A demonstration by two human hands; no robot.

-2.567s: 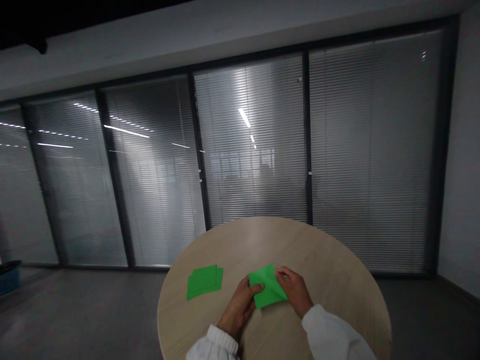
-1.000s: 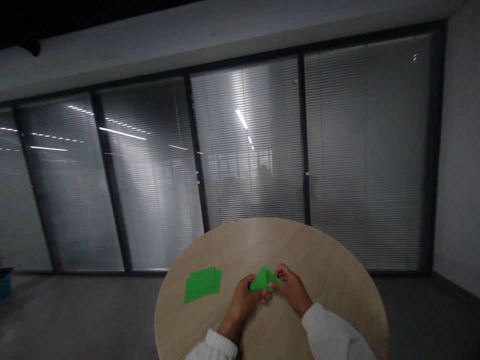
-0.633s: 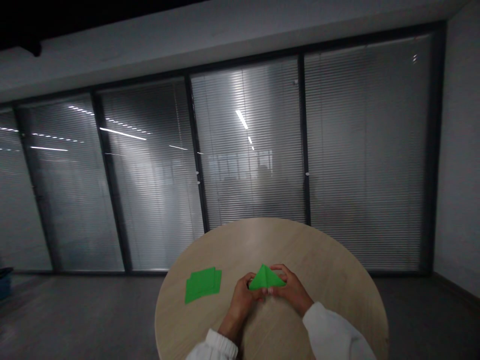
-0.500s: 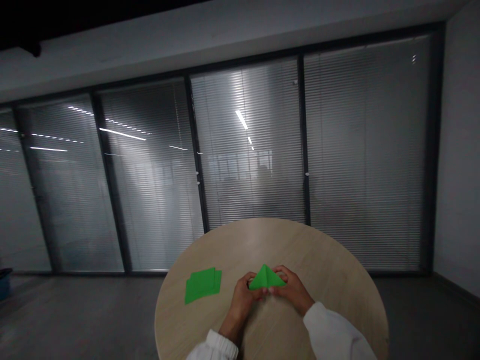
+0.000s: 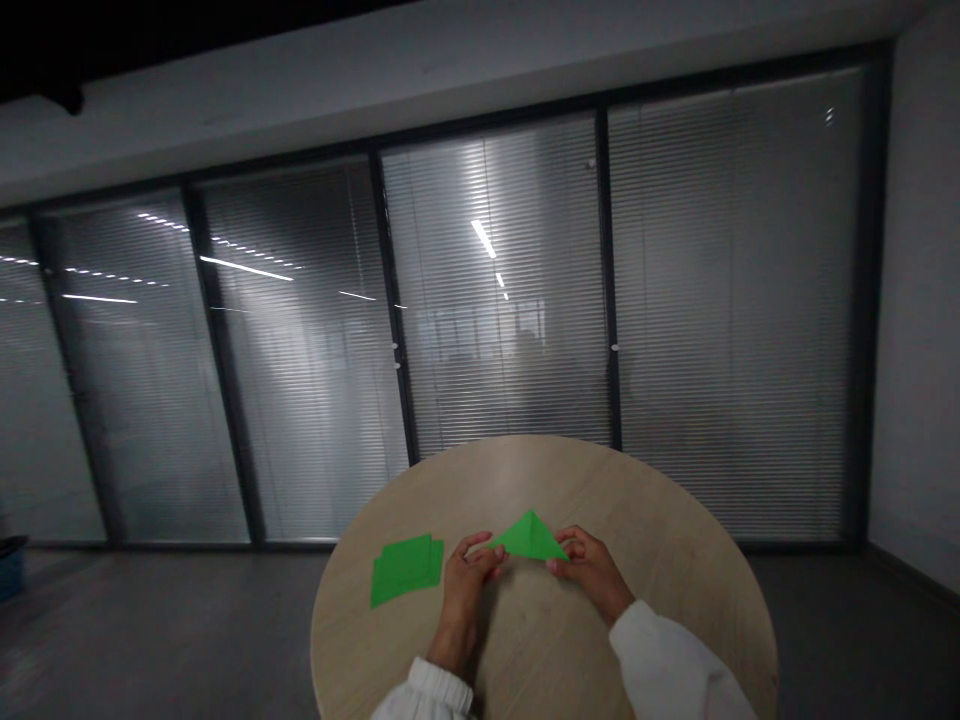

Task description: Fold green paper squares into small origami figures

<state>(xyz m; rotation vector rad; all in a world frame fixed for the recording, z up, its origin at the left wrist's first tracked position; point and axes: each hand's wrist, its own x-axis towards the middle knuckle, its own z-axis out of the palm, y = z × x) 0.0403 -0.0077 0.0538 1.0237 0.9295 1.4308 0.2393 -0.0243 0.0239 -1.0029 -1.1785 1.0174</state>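
Observation:
A green sheet of paper folded into a triangle (image 5: pixel 531 537) is held between my two hands, its peak pointing away from me and a crease running down its middle. My left hand (image 5: pixel 469 578) pinches the triangle's left corner between thumb and fingers. At the opposite corner, my right hand (image 5: pixel 589 566) grips the paper the same way, thumb toward me. Just left of my left hand lies a small stack of green paper sheets (image 5: pixel 405 570), slightly fanned.
The round wooden table (image 5: pixel 525 465) has a curved edge on all visible sides. Behind it stands a glass partition with blinds (image 5: pixel 495 380) in dark frames. A blue bin (image 5: pixel 10 568) is on the floor at far left.
My hands have moved apart, from near the middle of the folded paper out to its two corners. The triangle now sits slightly farther from me and shows more of its front edge.

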